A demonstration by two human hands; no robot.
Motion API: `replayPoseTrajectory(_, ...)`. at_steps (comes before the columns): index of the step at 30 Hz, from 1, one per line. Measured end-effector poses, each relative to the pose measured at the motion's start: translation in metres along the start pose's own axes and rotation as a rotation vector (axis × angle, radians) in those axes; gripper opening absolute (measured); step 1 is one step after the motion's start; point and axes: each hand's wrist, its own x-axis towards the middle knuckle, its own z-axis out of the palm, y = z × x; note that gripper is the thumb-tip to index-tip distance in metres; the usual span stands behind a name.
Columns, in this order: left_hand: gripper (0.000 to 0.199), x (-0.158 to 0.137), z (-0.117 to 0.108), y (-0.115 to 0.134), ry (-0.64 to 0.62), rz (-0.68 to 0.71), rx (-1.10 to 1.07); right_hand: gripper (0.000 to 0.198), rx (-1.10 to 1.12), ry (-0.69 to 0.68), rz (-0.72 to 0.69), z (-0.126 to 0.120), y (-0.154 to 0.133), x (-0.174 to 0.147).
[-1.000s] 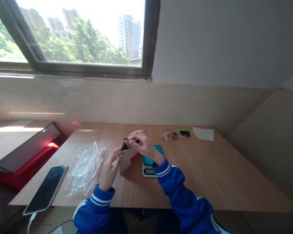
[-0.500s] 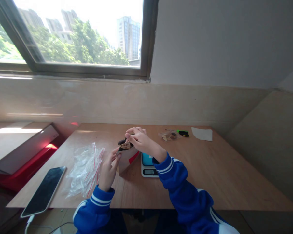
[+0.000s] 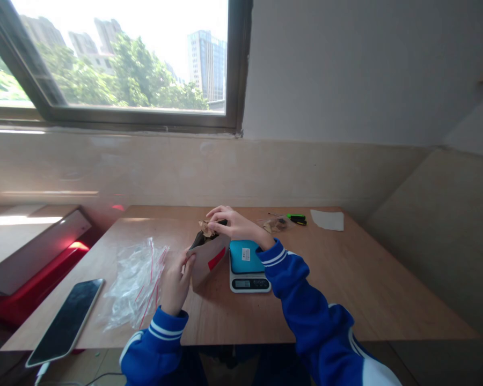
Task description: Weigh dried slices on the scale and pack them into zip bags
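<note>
Bag (image 3: 201, 262): midway between surface's near and far edges; mouth's long axis runs near-left to far-right.
Left hand (image 3: 176, 281): pinching near-left rim.
Brown flakes (image 3: 205, 229): at mouth, touching right hand (image 3: 233, 224), the nearer; grip there, cannot tell.

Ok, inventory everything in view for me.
Table: one, brown, centre
Pouch: one, pale with red patch, centre
Crumpled pieces: count unclear, brown, pouch's mouth
Scale: one, white and blue, right of pouch
Plastic bags: several, clear, table's left
Phone: one, black, table's left corner
Cables: count unclear, white and dark, lower left
Small bag: one, clear and brown, far side
Tools: count unclear, green and black, far side
Sheet: one, white, far right
Side table: one, pale, far left
Red item: one, red, below side table
Window: one, dark frame, upper left
Left hand: one, bare, on pouch's rim
Right hand: one, bare, at pouch's mouth
Sleeves: two, blue and white, bottom
</note>
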Motion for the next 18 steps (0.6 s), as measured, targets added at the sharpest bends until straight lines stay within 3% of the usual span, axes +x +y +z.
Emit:
replayPoseTrajectory(5,0.044,0.001,-0.002,-0.001,-0.002,-0.002,0.006,0.025,-0.026,-0.127,-0.002,0.001,-0.002,0.006)
replayPoseTrajectory(13,0.044,0.001,-0.003,0.001,-0.014,0.007,-0.004,0.029,-0.124,-0.234,0.136,0.004,-0.006,0.013)
replayPoseTrajectory(16,0.043,0.000,-0.002,0.002,-0.013,0.008,-0.001,0.027,-0.147,-0.232,0.097,0.011,-0.013,0.014)
replayPoseTrajectory(18,0.042,-0.001,-0.002,0.002,-0.011,0.011,0.001,0.025,-0.158,-0.157,0.070,0.016,-0.020,0.014)
